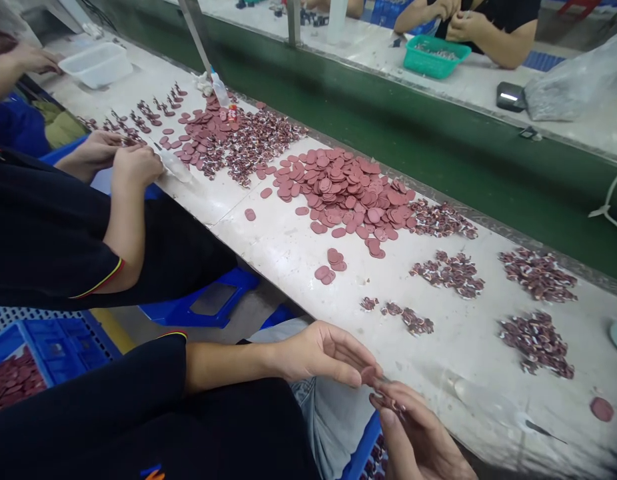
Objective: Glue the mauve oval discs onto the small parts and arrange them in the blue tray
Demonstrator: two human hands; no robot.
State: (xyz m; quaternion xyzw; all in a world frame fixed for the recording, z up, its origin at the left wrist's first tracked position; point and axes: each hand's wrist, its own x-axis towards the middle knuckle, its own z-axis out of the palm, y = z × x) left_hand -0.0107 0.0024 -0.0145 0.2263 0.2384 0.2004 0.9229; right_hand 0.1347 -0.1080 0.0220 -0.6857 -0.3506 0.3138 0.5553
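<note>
My left hand (324,355) pinches a flat brownish-red oval disc (368,375) by its edge, just beyond the front edge of the table. Close against it, my right hand (424,435) holds a small dark brown and white moulded piece (388,401), partly hidden by the fingers. Whether piece and disc touch, I cannot tell. Right of my hands, a clear squeeze bottle (481,398) with a thin needle tip lies on the tabletop. Small groups of similar brown pieces (413,321) lie beyond my hands, near a few loose discs (330,265).
A big heap of discs (346,190) covers the table's middle, with piles of brown pieces (537,341) to the right. At left, a co-worker's hands (121,157) work near standing figures (148,112). Across the green channel (388,127), another person sits behind a green basket (435,59).
</note>
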